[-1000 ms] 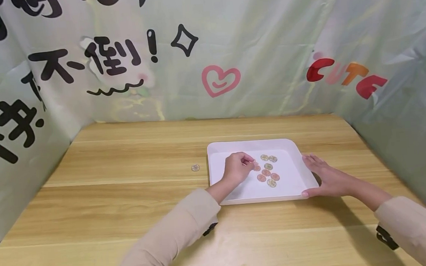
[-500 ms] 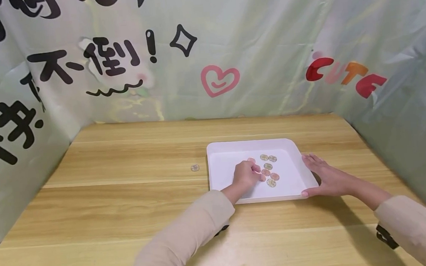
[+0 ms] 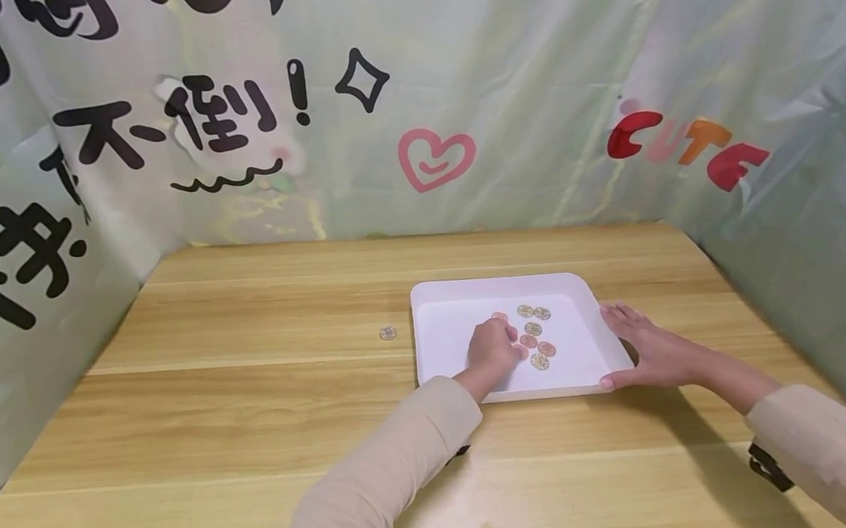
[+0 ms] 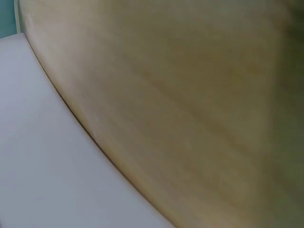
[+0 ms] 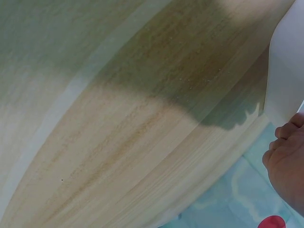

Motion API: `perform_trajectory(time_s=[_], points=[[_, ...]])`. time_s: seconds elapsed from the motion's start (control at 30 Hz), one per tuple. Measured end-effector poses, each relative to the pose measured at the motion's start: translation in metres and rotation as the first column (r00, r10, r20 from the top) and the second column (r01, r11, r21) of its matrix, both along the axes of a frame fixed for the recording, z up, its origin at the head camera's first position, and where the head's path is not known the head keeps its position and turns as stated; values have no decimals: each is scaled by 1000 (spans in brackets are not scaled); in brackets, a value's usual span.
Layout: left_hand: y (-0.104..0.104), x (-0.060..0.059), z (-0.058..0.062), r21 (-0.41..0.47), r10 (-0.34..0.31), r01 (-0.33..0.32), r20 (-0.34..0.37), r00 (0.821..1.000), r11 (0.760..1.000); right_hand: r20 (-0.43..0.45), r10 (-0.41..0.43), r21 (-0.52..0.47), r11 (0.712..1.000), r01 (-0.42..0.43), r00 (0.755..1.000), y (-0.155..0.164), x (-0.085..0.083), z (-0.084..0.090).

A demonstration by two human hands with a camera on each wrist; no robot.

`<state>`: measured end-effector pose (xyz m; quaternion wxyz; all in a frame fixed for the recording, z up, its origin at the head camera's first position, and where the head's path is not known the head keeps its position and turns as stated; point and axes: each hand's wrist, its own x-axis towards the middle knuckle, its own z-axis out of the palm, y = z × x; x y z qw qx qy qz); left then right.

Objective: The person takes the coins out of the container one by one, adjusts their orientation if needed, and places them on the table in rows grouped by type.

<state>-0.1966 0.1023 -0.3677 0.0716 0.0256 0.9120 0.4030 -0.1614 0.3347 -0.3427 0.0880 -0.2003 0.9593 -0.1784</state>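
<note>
A white rectangular tray [image 3: 436,296] lies on the wooden table. My left hand [image 3: 493,348] is low inside it, fingers bent, pinching a copper-coloured coin [image 3: 524,354] between thumb and fingertips; the hand hides part of that coin. Another copper coin [image 3: 499,316] lies just beyond the knuckles. To the right are a copper coin [image 3: 546,349] and several gold-coloured coins, one of them a gold coin [image 3: 539,362] nearest the front. My right hand [image 3: 654,352] grips the tray's front right corner, thumb at the front rim and fingers along the right side.
One more coin [image 3: 388,333] lies on the table [image 3: 255,410], left of the tray. A printed cloth [image 3: 524,123] hangs round the back and both sides. In the left wrist view only tray [image 4: 57,156] and tabletop show, no hand.
My left hand has come toward me and slightly right, from a copper coin farther back to one nearer the front. A copper coin now shows beyond the knuckles. My right hand keeps its place.
</note>
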Motion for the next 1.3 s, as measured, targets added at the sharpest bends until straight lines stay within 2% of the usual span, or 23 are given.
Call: perform_trajectory(time_s=[0.3,0.57,0.7,0.93,1.3], points=[[-1,0,0,-53,-48,46,-42,998,998,7,-6,-1,1000,6,1000,0,0,0],[-7,-1,2,-46,-32,31,-40,999,998,8,-9,1,1000,9,1000,-1,1,0],[-12,-2,5,-6,-55,55,4,998,998,16,-21,4,1000,21,1000,-1,2,0],[-26,-4,12,65,-99,101,-38,994,993,12,-16,5,1000,16,1000,0,1,1],[-50,-4,31,199,-140,152,-74,987,968,12,-10,5,1000,10,1000,0,-1,0]])
